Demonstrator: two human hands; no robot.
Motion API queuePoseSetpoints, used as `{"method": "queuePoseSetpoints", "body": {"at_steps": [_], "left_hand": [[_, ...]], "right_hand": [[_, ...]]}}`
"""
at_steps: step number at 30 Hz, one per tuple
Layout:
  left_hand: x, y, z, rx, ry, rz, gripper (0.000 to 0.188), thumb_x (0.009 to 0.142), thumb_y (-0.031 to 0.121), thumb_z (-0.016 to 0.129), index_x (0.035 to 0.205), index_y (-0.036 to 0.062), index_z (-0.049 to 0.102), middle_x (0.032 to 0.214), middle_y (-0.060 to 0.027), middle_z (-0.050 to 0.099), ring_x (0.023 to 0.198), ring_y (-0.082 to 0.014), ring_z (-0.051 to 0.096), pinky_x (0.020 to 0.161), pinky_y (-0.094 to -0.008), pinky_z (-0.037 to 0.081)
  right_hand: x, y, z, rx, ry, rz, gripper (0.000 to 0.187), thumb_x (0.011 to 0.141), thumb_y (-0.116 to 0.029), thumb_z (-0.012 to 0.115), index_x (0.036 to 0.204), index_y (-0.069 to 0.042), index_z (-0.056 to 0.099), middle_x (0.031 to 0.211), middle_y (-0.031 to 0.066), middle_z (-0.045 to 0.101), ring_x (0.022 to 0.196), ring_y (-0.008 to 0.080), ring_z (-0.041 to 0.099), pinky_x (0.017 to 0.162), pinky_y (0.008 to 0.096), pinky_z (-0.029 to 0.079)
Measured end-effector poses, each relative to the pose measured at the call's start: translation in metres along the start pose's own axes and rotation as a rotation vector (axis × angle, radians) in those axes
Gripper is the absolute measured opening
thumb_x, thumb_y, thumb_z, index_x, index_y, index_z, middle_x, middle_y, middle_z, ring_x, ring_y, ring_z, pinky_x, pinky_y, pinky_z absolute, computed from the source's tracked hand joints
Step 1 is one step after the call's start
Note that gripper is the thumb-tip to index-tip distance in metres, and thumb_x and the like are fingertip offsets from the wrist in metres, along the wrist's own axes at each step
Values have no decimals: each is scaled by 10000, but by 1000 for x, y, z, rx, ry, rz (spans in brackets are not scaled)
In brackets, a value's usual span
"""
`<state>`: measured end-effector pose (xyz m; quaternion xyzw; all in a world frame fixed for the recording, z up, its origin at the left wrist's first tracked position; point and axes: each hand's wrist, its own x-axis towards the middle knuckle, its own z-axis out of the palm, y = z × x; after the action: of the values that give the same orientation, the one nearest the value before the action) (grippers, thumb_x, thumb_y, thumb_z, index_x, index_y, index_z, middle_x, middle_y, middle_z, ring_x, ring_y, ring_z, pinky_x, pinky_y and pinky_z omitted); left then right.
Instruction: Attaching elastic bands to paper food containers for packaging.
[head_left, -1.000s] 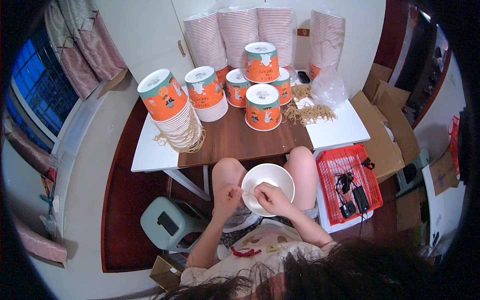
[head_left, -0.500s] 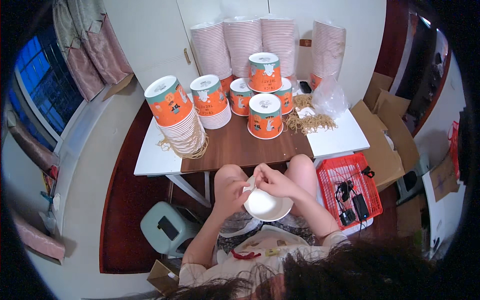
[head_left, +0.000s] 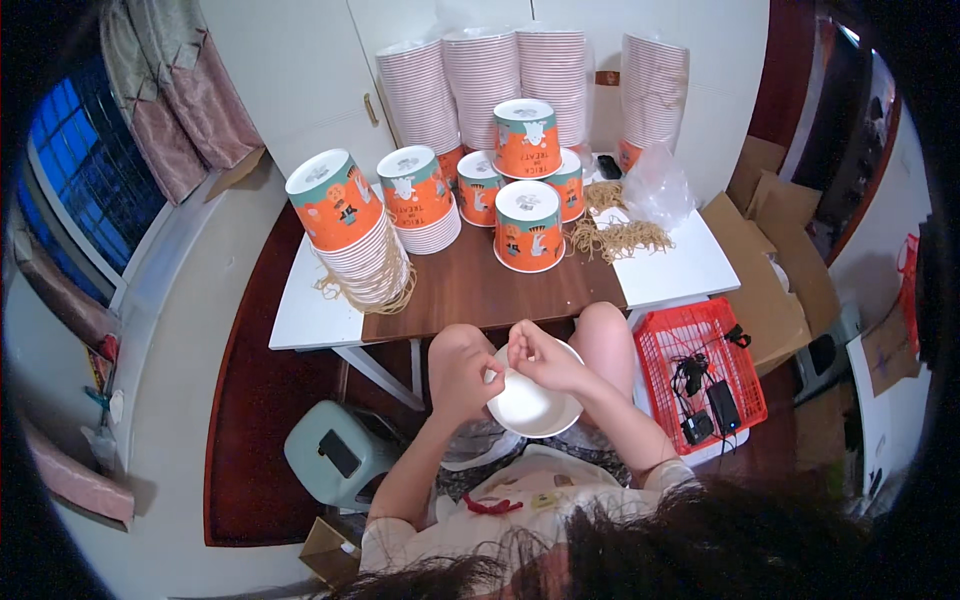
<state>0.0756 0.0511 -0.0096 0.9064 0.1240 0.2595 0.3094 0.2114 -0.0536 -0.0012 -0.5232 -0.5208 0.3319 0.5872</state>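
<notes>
A white-lined paper bucket (head_left: pixel 535 410) rests on my lap between my knees, its open mouth facing up. My left hand (head_left: pixel 468 383) is over its left rim with thumb and fingers pinched together. Close beside it, my right hand (head_left: pixel 543 358) pinches above the bucket's far side. Whatever is between the fingertips is too small to make out. On the brown table ahead stand finished-looking orange and teal buckets upside down, the nearest bucket (head_left: pixel 528 240) directly beyond my hands. Tan cords (head_left: pixel 630 240) lie in a bunch to its right.
Left on the table, a tall bucket stack (head_left: pixel 335 205) has tan cords draped over it. Wrapped stacks of white-rimmed buckets (head_left: pixel 485 90) stand behind. A clear plastic bag (head_left: pixel 657 187) lies at the right. A red crate (head_left: pixel 655 360) and a grey-green stool (head_left: pixel 325 455) flank my legs.
My hands have drawn closer together over the bucket's far side, fingers still pinched. The view has shifted slightly; the things on the table have stayed in place.
</notes>
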Motion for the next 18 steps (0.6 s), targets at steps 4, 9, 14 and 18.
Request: {"method": "queuePoseSetpoints", "body": {"at_steps": [4, 9, 14, 18], "left_hand": [[-28, -33, 18, -144, -91, -243, 113, 630, 133, 623, 668, 50, 557, 679, -96, 519, 683, -254, 512, 636, -354, 407], [-42, -19, 7, -60, 42, -292, 126, 641, 137, 624, 681, 42, 552, 707, -107, 521, 695, -256, 516, 636, -339, 417], [-54, -23, 8, -303, 41, -335, 92, 686, 77, 620, 747, 35, 565, 717, -48, 545, 669, -163, 538, 590, -281, 427], [-76, -37, 12, -485, 58, -441, 40, 729, 51, 618, 742, 37, 583, 704, 14, 557, 634, -66, 503, 574, -214, 405]], "right_hand": [[1, -15, -9, 302, 20, 122, 282, 680, 82, 477, 896, -76, 390, 737, 3, 496, 630, 58, 454, 539, 172, 362], [-12, -27, -38, 560, -14, 55, 257, 701, 64, 499, 886, -86, 402, 709, 11, 509, 600, 55, 455, 511, 177, 358], [-40, -36, -44, 356, -243, 61, 262, 740, -6, 552, 944, -81, 406, 742, 26, 524, 641, 78, 483, 557, 198, 373], [-60, -59, -9, -77, -567, 221, 276, 773, -117, 574, 1002, -65, 429, 821, 39, 555, 662, 106, 543, 575, 251, 422]]}}
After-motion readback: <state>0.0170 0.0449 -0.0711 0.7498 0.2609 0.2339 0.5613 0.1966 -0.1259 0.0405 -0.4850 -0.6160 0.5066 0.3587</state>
